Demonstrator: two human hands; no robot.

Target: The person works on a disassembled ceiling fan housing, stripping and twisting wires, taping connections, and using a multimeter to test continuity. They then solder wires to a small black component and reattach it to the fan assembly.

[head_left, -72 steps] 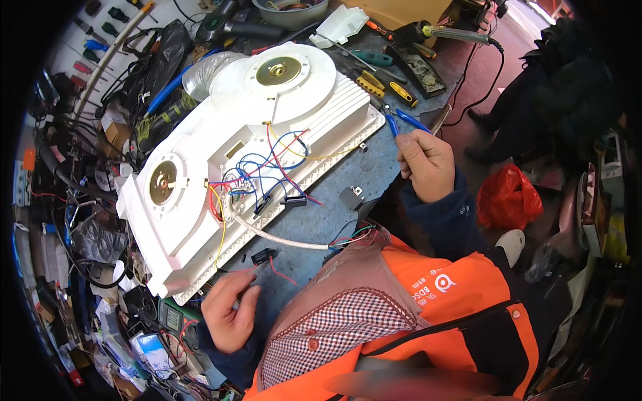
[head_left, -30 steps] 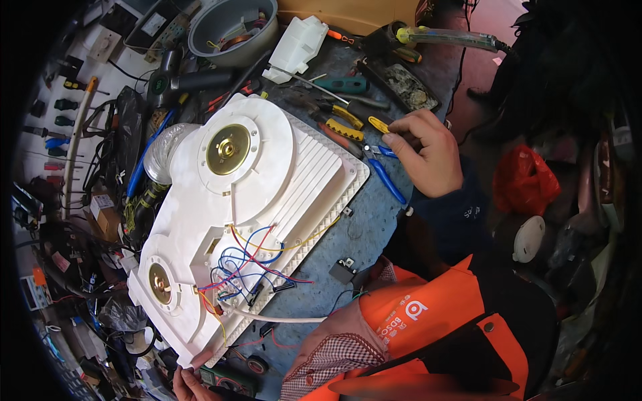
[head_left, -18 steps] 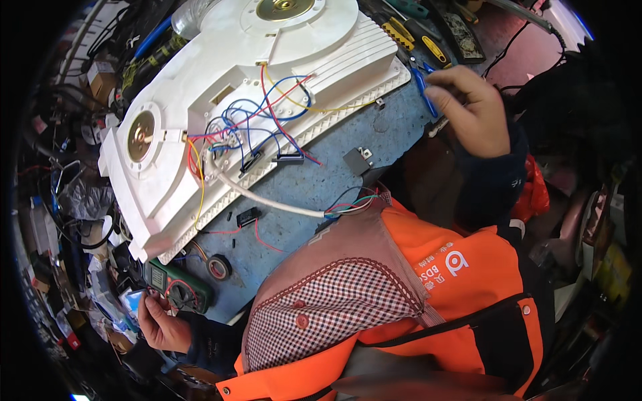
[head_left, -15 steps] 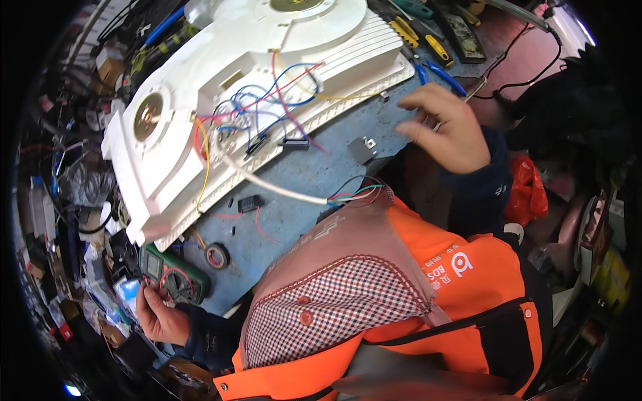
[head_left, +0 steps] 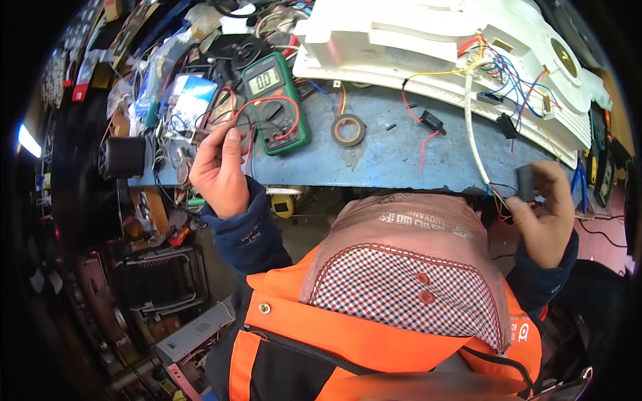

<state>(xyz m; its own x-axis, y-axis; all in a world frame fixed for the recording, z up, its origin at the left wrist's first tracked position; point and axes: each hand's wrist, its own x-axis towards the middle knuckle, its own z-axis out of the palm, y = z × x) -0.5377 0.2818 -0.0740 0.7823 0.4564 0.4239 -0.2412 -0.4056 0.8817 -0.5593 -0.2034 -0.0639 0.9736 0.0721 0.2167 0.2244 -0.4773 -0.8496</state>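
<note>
**A:** Left hand (head_left: pixel 221 175) pinches the red lead (head_left: pixel 249 127) beside the green multimeter (head_left: pixel 275 101); right hand (head_left: pixel 545 214) clamps a small black part (head_left: pixel 526 183) at the bench edge (head_left: pixel 374 175).

**B:** Risky imo, a tug on those thin wires (head_left: pixel 498 194) could snap a joint, or drag the meter off.

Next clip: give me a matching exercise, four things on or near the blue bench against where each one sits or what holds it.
Things:
1. green multimeter
2. roll of tape
3. small black part
4. white housing

Places:
A. in the right hand
B. far edge of the bench, coloured wires coming out of it
C. flat on the bench, right of the multimeter
D. just beyond the left hand, red lead looped over it

Pairs: 1-D, 2-C, 3-A, 4-B
</note>
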